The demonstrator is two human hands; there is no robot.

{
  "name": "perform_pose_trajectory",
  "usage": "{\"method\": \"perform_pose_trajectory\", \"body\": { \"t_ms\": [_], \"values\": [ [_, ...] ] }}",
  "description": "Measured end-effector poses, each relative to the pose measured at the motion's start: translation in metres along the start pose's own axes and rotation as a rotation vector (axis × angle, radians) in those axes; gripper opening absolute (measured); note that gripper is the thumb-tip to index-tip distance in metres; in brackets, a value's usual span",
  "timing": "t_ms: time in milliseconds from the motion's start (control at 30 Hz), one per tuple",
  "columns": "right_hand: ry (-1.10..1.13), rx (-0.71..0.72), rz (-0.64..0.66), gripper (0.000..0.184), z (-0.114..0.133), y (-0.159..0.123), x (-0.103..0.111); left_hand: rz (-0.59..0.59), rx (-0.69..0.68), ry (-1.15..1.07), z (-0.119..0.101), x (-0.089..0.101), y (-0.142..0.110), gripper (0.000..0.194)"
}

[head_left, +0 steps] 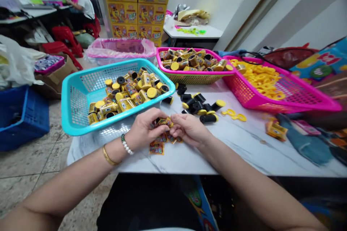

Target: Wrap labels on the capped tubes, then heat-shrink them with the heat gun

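My left hand is closed around a small canister with a yellow printed wrapper, dark at one end. Close against its right end, the fingers of my right hand are pinched together; whether they grip the canister or its wrapper is partly hidden. Flat printed labels lie on the table just under my hands. Beyond them is a loose group of black canisters, several with yellow caps. A turquoise basket to the left holds many wrapped canisters.
A pink basket of wrapped canisters stands behind. Another pink basket at right holds yellow plastic rings. Two yellow ring pieces and a printed packet lie on the marble-patterned table. A person sits far back left.
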State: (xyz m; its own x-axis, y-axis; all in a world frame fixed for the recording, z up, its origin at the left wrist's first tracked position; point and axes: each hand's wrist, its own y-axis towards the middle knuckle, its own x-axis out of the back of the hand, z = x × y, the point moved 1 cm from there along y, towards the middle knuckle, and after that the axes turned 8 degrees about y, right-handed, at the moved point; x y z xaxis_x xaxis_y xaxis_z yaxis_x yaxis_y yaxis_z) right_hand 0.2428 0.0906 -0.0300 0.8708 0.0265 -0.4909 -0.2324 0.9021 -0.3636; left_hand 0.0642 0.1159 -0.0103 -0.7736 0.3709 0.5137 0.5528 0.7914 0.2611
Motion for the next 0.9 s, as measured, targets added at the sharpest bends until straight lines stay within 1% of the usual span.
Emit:
{"method": "perform_pose_trajectory", "body": {
  "t_ms": [33, 100, 167, 233, 267, 333, 400, 500, 533, 600, 700, 767, 833, 900],
  "values": [
    [-0.007, 0.011, 0.000, 0.048, 0.000, 0.000, 0.000, 0.005, 0.069, -0.052, 0.002, -0.002, 0.002, 0.025],
    [-0.058, 0.068, -0.007, 0.050, 0.003, -0.001, 0.001, 0.066, 0.244, -0.215, 0.006, -0.006, 0.006, 0.037],
    [-0.143, 0.180, -0.002, 0.047, 0.008, -0.005, 0.003, 0.145, 0.374, -0.370, 0.010, -0.009, 0.008, 0.048],
    [-0.241, 0.296, 0.048, 0.040, 0.013, -0.009, 0.005, 0.175, 0.436, -0.453, 0.013, -0.008, 0.009, 0.056],
    [-0.286, 0.339, 0.086, 0.041, 0.014, -0.010, 0.005, 0.178, 0.450, -0.480, 0.013, -0.007, 0.009, 0.059],
    [-0.354, 0.382, 0.164, 0.042, 0.015, -0.012, 0.005, 0.200, 0.475, -0.532, 0.012, -0.004, 0.008, 0.063],
    [-0.370, 0.420, 0.197, 0.033, 0.013, -0.013, 0.003, 0.235, 0.500, -0.592, 0.010, 0.000, 0.007, 0.064],
    [-0.320, 0.494, 0.191, 0.020, 0.010, -0.013, 0.002, 0.292, 0.497, -0.695, 0.006, 0.004, 0.007, 0.063],
    [-0.305, 0.517, 0.190, 0.018, 0.009, -0.014, 0.003, 0.310, 0.488, -0.719, 0.005, 0.004, 0.006, 0.061],
    [-0.329, 0.566, 0.203, 0.021, 0.008, -0.014, 0.003, 0.330, 0.485, -0.734, 0.005, 0.005, 0.006, 0.059],
    [-0.492, 0.718, 0.197, 0.023, 0.007, -0.015, 0.003, 0.342, 0.537, -0.721, 0.006, 0.002, 0.006, 0.052],
    [-0.608, 0.837, 0.191, 0.019, 0.006, -0.016, 0.003, 0.346, 0.593, -0.717, 0.005, 0.000, 0.006, 0.045],
    [-0.692, 0.947, 0.207, 0.016, 0.005, -0.018, 0.003, 0.338, 0.657, -0.711, 0.003, -0.001, 0.006, 0.039],
    [-0.767, 1.033, 0.229, 0.019, 0.004, -0.020, 0.003, 0.325, 0.722, -0.705, 0.000, -0.002, 0.007, 0.037]
  ]
}}
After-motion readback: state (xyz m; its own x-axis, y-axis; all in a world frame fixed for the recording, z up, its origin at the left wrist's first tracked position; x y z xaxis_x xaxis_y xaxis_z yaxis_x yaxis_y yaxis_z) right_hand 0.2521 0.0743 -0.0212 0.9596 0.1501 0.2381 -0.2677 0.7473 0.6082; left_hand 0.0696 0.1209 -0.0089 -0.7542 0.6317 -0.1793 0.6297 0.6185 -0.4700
